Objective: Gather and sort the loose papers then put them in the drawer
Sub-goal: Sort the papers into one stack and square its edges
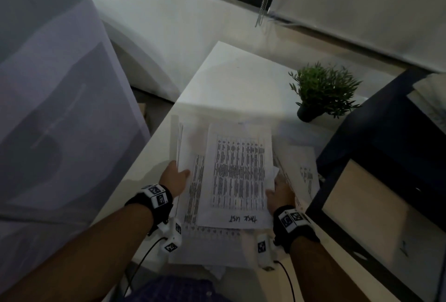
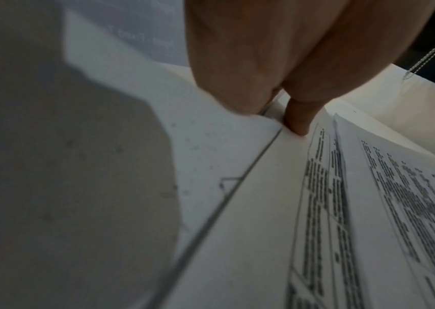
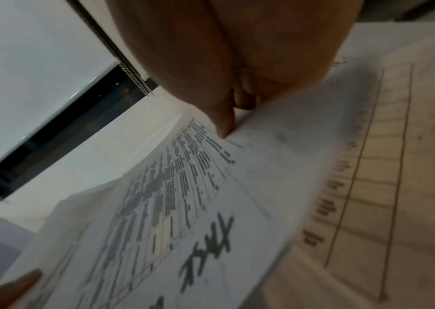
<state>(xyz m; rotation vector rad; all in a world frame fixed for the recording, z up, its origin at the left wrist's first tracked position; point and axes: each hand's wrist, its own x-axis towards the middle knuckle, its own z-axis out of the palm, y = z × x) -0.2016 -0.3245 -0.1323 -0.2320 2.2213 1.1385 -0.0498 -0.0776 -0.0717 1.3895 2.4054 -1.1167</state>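
A stack of printed papers [image 1: 237, 174] is held over the white table [image 1: 226, 79], gripped from both sides. Left hand [image 1: 174, 177] at 9 o'clock of the stack, thumb on top, edge pinched. Right hand [image 1: 280, 192] at 3 o'clock, thumb pressed onto the top sheet; fingers underneath are hidden, probably curled. More sheets [image 1: 305, 171] are seen on the table at 3 o'clock. Potted plant [image 1: 322, 91] at 1 o'clock.

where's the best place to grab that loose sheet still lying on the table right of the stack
Judging by its pose, take the loose sheet by its far right edge, coming in from the right with the right hand. Its left part is tucked under the held stack; the rest lies flat on the table.
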